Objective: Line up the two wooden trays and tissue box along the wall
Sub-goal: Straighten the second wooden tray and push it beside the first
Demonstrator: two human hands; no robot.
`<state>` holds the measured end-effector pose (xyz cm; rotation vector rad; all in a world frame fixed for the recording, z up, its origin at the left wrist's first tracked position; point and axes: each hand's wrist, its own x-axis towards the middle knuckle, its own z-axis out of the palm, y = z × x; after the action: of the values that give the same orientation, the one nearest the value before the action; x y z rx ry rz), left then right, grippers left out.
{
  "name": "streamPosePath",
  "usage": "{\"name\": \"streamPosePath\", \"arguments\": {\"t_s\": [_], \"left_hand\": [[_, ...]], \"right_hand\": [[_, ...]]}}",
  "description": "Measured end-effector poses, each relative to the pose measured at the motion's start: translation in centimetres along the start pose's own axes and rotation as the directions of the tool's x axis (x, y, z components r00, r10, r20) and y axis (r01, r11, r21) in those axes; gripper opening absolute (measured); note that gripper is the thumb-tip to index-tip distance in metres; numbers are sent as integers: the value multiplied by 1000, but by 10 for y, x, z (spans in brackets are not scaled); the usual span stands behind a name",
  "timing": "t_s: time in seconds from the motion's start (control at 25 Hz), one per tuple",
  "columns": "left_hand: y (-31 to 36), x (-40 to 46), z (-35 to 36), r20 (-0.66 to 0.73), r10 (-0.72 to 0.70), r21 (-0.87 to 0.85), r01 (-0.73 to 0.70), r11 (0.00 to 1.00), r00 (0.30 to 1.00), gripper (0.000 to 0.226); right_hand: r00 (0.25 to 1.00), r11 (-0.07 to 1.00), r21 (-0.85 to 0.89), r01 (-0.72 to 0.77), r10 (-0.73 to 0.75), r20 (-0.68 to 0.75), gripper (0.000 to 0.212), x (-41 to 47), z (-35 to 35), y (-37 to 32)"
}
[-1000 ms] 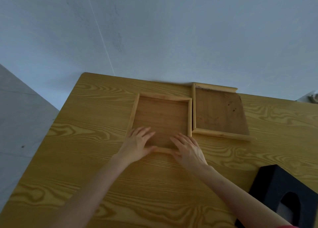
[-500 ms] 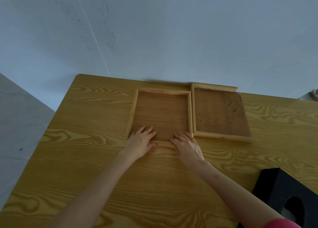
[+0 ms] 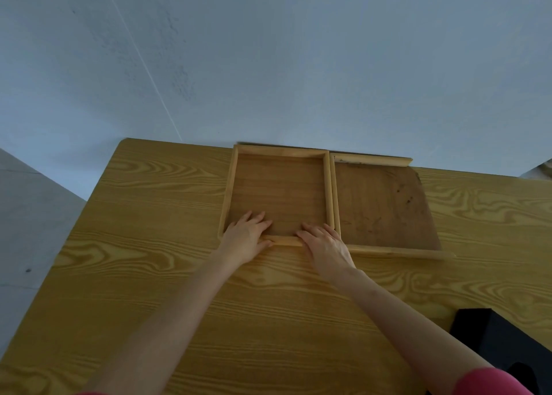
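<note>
I see the left tray [image 3: 279, 191] against the wall [image 3: 298, 66], holding only my fingers. The left hand [image 3: 245, 239] and right hand [image 3: 325, 245] lie flat, unclenched, over its near rim. The right tray [image 3: 382, 206] touches it. The tissue box [image 3: 507, 347], probably, sits well apart at the bench [image 3: 149, 245] edge.

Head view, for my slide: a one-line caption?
Both hands press the left tray to the wall beside the second tray.
</note>
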<state>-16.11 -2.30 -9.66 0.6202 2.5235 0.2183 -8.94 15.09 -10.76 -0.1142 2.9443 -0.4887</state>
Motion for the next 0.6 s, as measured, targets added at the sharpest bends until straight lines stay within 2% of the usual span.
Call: {"name": "streamPosePath", "arguments": {"t_s": [0.16, 0.32, 0.6], "left_hand": [[6, -2, 0, 9, 6, -17, -6, 1000, 1000, 51], [5, -3, 1, 39, 15, -24, -14, 1000, 999, 48], [4, -5, 0, 45, 24, -4, -23, 1000, 999, 47]], "right_hand": [[995, 999, 36, -28, 31, -94, 50, -14, -9, 1], [985, 987, 5, -162, 162, -64, 68, -35, -15, 25], [969, 969, 62, -238, 241, -52, 59, -26, -16, 39]]}}
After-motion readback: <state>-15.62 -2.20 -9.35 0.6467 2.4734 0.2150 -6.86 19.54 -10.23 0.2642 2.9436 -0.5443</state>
